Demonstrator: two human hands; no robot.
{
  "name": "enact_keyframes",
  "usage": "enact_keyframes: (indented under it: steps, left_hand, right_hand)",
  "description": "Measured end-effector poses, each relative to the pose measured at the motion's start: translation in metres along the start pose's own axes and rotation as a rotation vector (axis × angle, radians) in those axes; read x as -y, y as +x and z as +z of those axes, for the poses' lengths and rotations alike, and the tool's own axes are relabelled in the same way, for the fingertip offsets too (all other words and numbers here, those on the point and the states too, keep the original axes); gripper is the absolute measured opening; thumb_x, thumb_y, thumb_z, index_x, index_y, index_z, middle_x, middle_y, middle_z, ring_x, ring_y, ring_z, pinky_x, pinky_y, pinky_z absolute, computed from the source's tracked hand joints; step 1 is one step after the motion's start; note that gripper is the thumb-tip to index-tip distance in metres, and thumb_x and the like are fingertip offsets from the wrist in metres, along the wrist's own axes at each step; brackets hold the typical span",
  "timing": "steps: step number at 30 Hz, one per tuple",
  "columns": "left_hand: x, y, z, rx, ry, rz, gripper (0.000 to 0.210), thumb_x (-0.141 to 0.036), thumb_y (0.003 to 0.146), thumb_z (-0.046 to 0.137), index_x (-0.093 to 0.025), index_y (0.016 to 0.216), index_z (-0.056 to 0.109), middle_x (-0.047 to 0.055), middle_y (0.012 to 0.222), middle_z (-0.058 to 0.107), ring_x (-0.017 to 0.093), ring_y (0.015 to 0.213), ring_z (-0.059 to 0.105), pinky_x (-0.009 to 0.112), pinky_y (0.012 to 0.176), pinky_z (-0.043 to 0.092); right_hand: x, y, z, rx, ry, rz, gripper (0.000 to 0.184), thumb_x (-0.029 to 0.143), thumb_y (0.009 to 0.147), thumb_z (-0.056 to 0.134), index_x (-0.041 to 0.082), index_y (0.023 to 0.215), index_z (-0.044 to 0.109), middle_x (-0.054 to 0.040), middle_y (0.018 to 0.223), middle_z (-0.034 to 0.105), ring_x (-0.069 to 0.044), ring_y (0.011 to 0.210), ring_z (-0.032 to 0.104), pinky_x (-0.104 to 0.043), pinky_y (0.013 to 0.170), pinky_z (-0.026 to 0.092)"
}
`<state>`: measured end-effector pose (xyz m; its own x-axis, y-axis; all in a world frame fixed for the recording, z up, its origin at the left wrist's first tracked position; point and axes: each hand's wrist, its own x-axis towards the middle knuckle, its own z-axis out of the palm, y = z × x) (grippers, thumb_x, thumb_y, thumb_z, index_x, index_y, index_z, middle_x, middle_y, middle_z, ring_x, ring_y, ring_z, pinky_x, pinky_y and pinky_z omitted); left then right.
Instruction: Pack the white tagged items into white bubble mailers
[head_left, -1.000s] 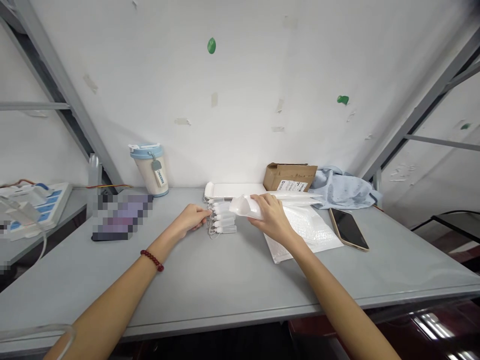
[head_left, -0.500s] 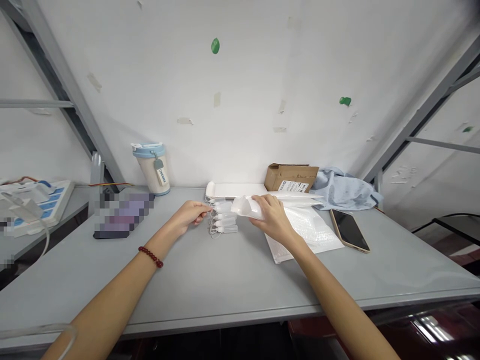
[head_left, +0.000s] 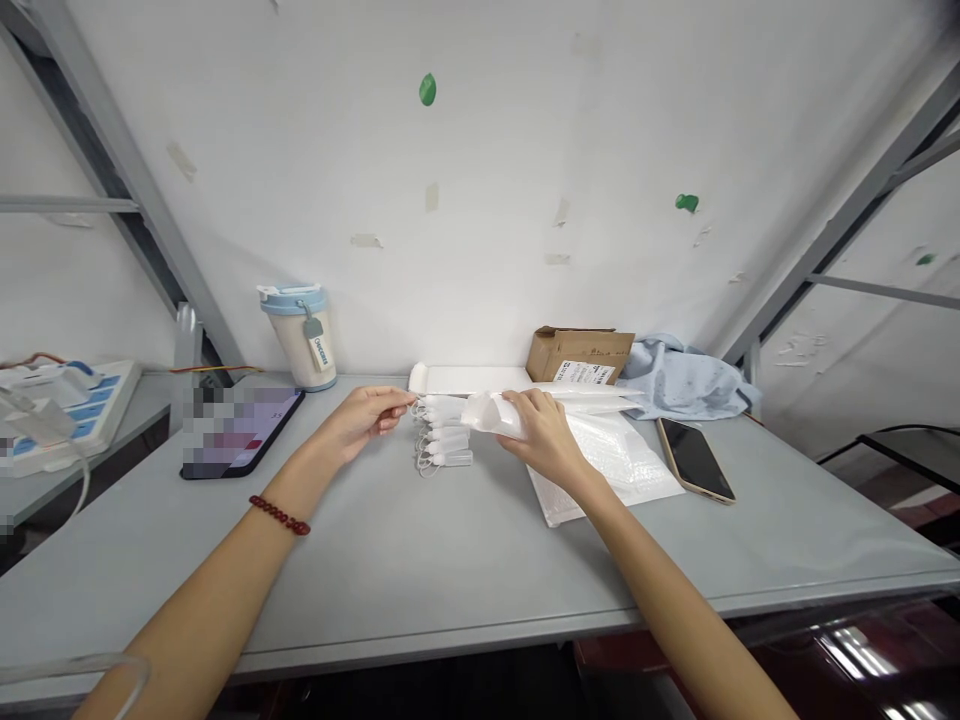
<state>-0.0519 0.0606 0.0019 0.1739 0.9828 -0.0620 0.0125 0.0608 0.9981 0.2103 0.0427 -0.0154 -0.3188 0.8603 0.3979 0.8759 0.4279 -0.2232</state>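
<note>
Head view: on the grey worktop (head_left: pixel 420 560), a row of small clear bottles (head_left: pixel 451 459) lies at centre, stacked from near to far. Long axes run left to right, white caps to the left with looped cords, clear bodies pointing right. Left hand (head_left: pixel 367 420) at the row's far end: thumb and forefinger pinched on a thin cord (head_left: pixel 416 399), other fingers curled. Right hand (head_left: pixel 551 430) half closed around a white pouch (head_left: pixel 499 415), just right of the bottles; its mouth gapes left toward them, long axis roughly left to right, rear end hidden under the palm. A bubble envelope (head_left: pixel 630 465) lies below and beyond the right hand; phone (head_left: pixel 696 460) farther right. Against half a second ago: left hand has drawn back slightly left and nearer the wall (head_left: pixel 487 150); right hand and pouch hold nearly the same place, mouth facing the same way.
</note>
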Motion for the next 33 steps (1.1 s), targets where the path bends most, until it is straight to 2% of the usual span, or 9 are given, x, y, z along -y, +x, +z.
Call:
enact_keyframes:
  steps: [8,14,21,26,30,33]
  left_hand:
    - [0.006,-0.005,0.026,0.012,0.120,0.035,0.030,-0.037,0.067,0.069,-0.015,0.056,0.052,-0.006,0.055,0.037,0.004,0.047,0.028,0.024,0.049,0.019]
    - [0.007,-0.012,0.045,0.006,0.115,0.012,0.035,-0.036,0.066,0.070,-0.016,0.050,0.046,-0.006,0.052,0.036,0.004,0.045,0.027,0.024,0.048,0.020]
    - [0.012,-0.014,0.053,0.042,0.142,0.018,0.041,-0.044,0.067,0.068,-0.016,0.047,0.046,-0.006,0.048,0.036,0.004,0.039,0.026,0.024,0.044,0.022]
    - [0.018,-0.014,0.058,0.044,0.284,0.089,0.039,-0.047,0.070,0.063,-0.017,0.051,0.049,-0.007,0.045,0.029,0.006,0.041,0.025,0.024,0.043,0.019]
    - [0.021,-0.017,0.062,0.137,0.461,0.227,0.042,-0.041,0.078,0.051,-0.018,0.049,0.030,-0.006,0.050,0.022,0.007,0.048,0.021,0.025,0.047,0.015]
    - [0.024,-0.018,0.065,0.134,0.612,0.249,0.039,-0.034,0.078,0.047,-0.018,0.050,0.025,-0.005,0.051,0.019,0.008,0.049,0.019,0.027,0.048,0.013]
  right_hand:
    - [0.001,-0.001,0.006,-0.014,0.001,-0.047,0.049,0.025,0.075,0.061,0.023,0.122,0.046,-0.0096,0.111,0.051,-0.027,0.106,0.045,-0.041,0.092,0.034]
    - [0.008,-0.004,0.011,-0.008,-0.035,-0.083,0.045,0.026,0.076,0.061,0.020,0.119,0.049,-0.0098,0.109,0.052,-0.026,0.104,0.045,-0.038,0.088,0.036]
    - [0.014,-0.005,0.016,-0.031,-0.033,-0.117,0.044,0.027,0.076,0.062,0.020,0.117,0.050,-0.0103,0.108,0.054,-0.026,0.102,0.045,-0.039,0.086,0.036]
    - [0.012,-0.005,0.021,-0.072,-0.031,-0.144,0.047,0.025,0.074,0.064,0.020,0.118,0.050,-0.0097,0.107,0.054,-0.026,0.102,0.046,-0.039,0.085,0.037]
    - [0.012,-0.006,0.023,-0.083,-0.035,-0.156,0.047,0.025,0.074,0.064,0.019,0.118,0.050,-0.0093,0.107,0.054,-0.026,0.101,0.046,-0.038,0.085,0.037]
    - [0.012,-0.007,0.024,-0.073,-0.045,-0.161,0.046,0.024,0.074,0.063,0.020,0.117,0.051,-0.0092,0.106,0.054,-0.025,0.100,0.047,-0.037,0.084,0.037]
